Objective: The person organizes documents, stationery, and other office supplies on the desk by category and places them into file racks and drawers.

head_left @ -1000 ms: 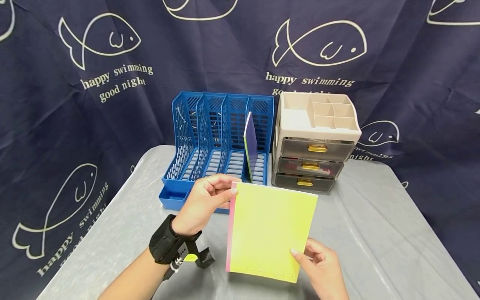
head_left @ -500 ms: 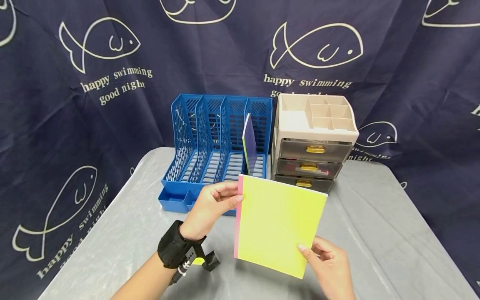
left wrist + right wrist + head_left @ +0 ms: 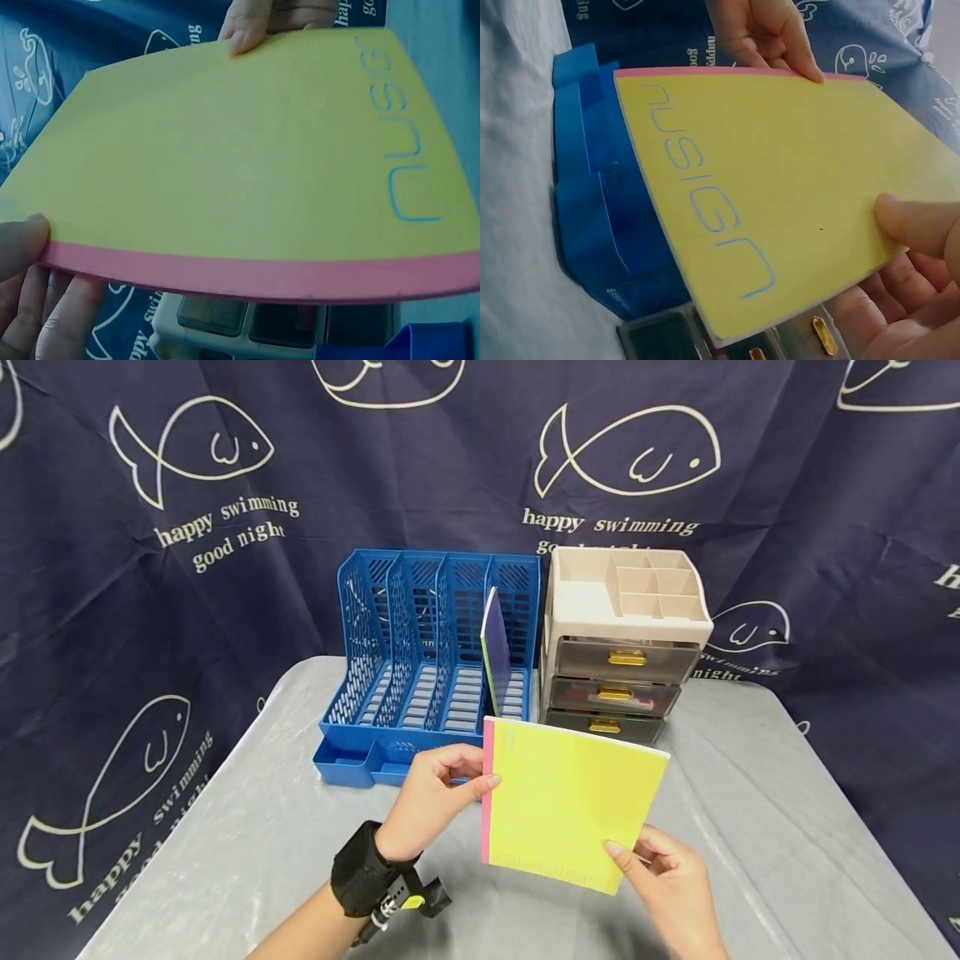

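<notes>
A yellow notebook (image 3: 572, 802) with a pink spine is held up over the grey table, in front of the blue file rack (image 3: 420, 668). My left hand (image 3: 438, 793) pinches its pink spine edge, thumb on the cover (image 3: 247, 157). My right hand (image 3: 663, 885) pinches the lower right corner, thumb on the cover (image 3: 780, 195). A purple notebook (image 3: 495, 647) stands upright in the rack's rightmost slot. The yellow notebook's blue lettering (image 3: 705, 217) shows in the right wrist view.
A beige drawer organiser (image 3: 622, 643) with three grey drawers and gold handles stands right of the rack. The table (image 3: 750, 810) has a grey cover. A dark blue fish-print cloth (image 3: 150, 568) hangs behind and around it.
Both hands have carried the yellow notebook to the right and a little up, turning it clockwise so its top edge slopes down to the right.
</notes>
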`<act>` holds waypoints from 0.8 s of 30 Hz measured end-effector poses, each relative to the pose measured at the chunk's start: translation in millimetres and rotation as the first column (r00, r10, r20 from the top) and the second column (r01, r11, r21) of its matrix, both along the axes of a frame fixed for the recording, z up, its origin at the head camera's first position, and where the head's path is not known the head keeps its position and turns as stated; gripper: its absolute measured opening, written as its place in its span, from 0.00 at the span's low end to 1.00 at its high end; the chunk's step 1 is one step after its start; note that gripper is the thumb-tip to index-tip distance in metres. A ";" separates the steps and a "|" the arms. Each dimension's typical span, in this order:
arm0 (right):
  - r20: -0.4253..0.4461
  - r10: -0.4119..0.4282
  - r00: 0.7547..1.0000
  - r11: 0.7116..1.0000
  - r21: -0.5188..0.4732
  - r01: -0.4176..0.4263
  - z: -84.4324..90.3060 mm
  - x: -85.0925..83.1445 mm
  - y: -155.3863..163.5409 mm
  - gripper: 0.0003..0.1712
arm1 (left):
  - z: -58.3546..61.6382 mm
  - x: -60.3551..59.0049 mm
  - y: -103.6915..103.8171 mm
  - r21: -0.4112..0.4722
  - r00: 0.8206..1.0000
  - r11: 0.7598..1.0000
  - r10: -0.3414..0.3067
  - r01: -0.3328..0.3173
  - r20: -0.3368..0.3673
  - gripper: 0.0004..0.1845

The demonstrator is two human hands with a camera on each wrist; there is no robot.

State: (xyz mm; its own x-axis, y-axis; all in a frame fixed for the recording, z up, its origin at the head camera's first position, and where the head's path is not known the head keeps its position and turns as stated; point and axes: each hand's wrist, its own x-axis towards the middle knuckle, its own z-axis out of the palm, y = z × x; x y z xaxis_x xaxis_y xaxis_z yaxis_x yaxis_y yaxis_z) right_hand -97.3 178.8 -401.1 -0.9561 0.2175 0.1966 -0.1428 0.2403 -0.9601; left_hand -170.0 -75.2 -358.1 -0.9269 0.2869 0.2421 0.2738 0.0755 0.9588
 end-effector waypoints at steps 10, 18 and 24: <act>-0.359 -0.044 0.932 0.915 -0.389 -0.107 15.1 -10.2 7.7 0.17 | -8.9 11.2 11.5 -0.004 0.997 0.999 0.046 -0.047 -0.055 0.08; -0.481 -0.122 0.868 0.843 -0.512 -0.165 20.8 -15.2 3.9 0.14 | -9.9 13.3 16.9 0.023 0.999 0.999 0.023 -0.022 -0.023 0.09; -0.455 -0.180 0.872 0.863 -0.499 -0.083 23.8 -14.8 2.3 0.13 | -3.5 13.3 16.6 0.010 0.995 1.000 -0.004 0.005 -0.097 0.14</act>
